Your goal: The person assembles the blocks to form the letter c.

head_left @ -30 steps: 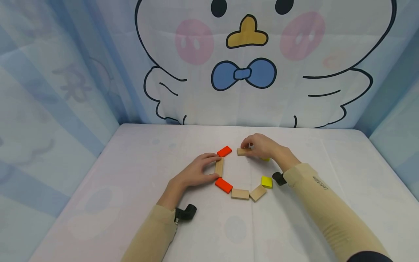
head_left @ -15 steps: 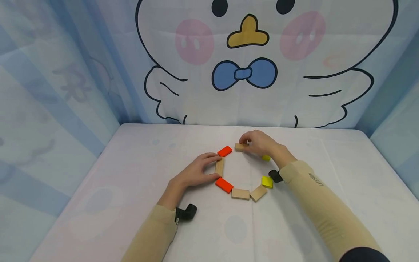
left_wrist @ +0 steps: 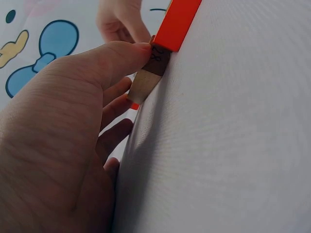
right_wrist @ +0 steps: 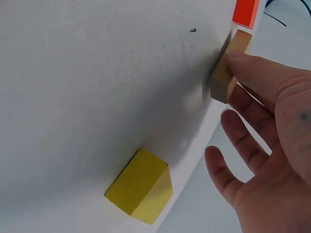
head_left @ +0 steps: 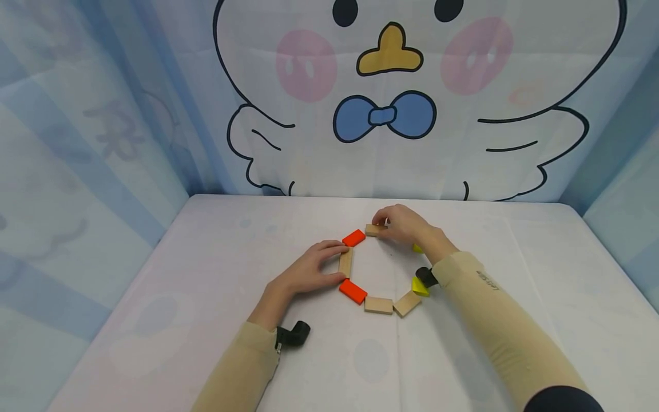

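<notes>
Flat blocks lie in a loose ring on the white table [head_left: 216,269]. My left hand [head_left: 333,263] pinches a plain wooden block [head_left: 346,263] on the ring's left side, between two red blocks [head_left: 353,237] [head_left: 352,291]. The left wrist view shows my thumb on this wooden block [left_wrist: 148,77], which touches a red block [left_wrist: 177,22]. My right hand [head_left: 383,225] holds another wooden block [head_left: 372,230] at the ring's far side, close to the upper red block. The right wrist view shows my thumb pressed on that block [right_wrist: 227,73], with a yellow block [right_wrist: 141,187] lying apart from it.
Two more wooden blocks [head_left: 378,304] [head_left: 407,303] and a yellow block [head_left: 419,286] form the ring's near side. A second yellow block [head_left: 417,248] is partly hidden under my right wrist. Cloth walls with a cartoon bird [head_left: 386,114] enclose the table at the back and sides.
My right hand has slid its wooden block left and slightly away, closer to the upper red block. My left hand and its block have stayed put.
</notes>
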